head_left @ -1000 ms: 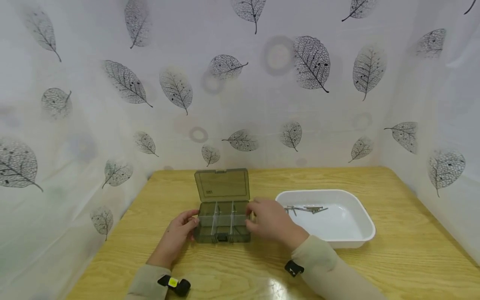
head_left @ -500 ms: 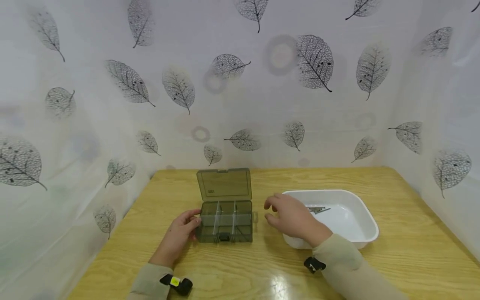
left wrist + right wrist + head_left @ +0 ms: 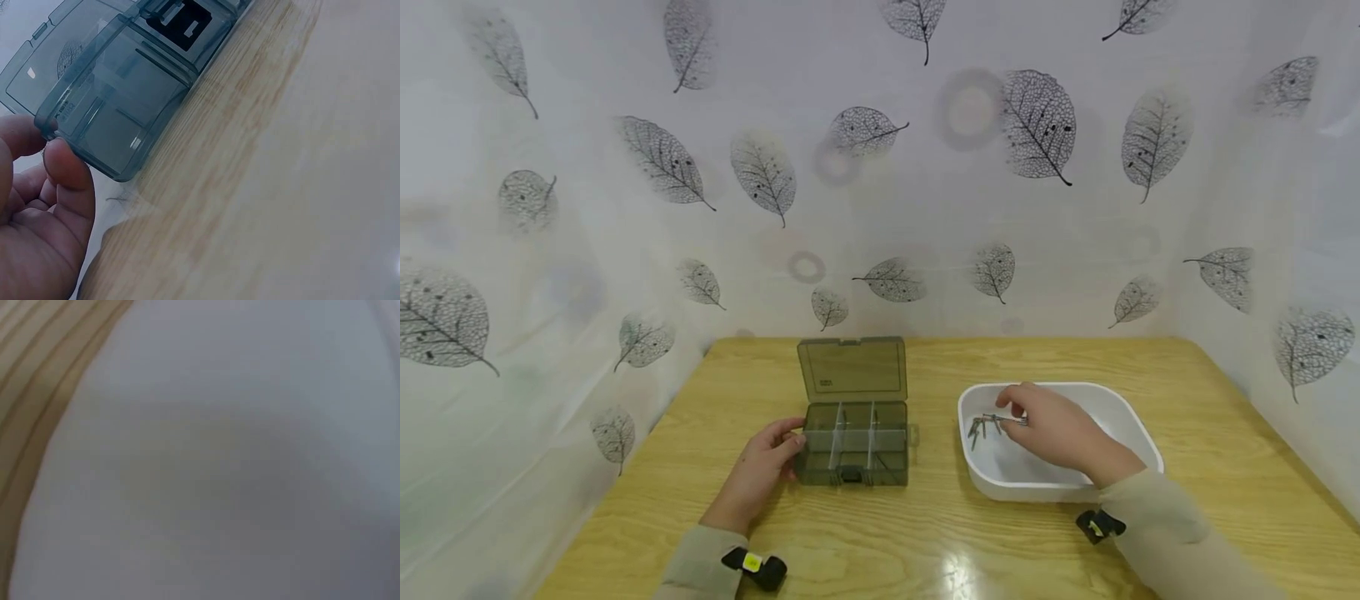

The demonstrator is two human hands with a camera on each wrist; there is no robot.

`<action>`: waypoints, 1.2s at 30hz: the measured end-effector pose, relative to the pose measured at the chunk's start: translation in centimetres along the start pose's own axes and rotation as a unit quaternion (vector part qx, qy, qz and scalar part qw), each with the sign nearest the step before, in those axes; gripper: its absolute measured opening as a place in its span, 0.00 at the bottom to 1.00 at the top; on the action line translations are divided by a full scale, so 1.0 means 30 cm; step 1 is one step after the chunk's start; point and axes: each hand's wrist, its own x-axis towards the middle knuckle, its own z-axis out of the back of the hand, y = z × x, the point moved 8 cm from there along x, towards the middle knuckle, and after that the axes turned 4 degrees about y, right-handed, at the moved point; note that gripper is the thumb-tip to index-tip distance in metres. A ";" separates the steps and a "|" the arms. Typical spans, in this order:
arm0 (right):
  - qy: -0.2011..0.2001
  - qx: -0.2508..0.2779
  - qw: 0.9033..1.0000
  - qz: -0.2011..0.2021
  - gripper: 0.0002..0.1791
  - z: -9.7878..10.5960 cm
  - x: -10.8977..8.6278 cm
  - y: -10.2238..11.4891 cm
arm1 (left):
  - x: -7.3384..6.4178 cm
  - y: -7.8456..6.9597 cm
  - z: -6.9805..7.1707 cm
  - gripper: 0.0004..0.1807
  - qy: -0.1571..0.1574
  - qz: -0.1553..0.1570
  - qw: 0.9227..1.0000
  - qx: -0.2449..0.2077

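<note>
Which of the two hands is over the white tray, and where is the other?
The right hand: it is over the white tray, while the left hand grips the side of the open box, away from the tray.

Behind the wood-grained worktop (image 3: 850, 546) hangs a pale curtain (image 3: 925, 217) with dark leaf prints (image 3: 1041, 125); faint rings (image 3: 950, 108), perhaps printed, look blurred.

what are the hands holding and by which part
The left hand holds the divided box by its left end. The right hand is at the nails in the white tray; whether it grips one cannot be told.
</note>
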 end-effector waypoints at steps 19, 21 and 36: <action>0.048 -0.015 0.998 -0.036 0.26 0.005 -0.077 -0.176 | -0.002 0.002 0.003 0.20 -0.003 0.007 1.000 0.012; 0.054 -0.020 0.997 -0.043 0.26 0.003 -0.082 -0.184 | -0.001 -0.001 0.003 0.21 -0.002 0.003 1.000 0.017; 0.050 -0.030 0.997 -0.059 0.14 -0.009 -0.111 -0.237 | -0.004 -0.003 0.000 0.20 -0.003 -0.001 1.000 0.017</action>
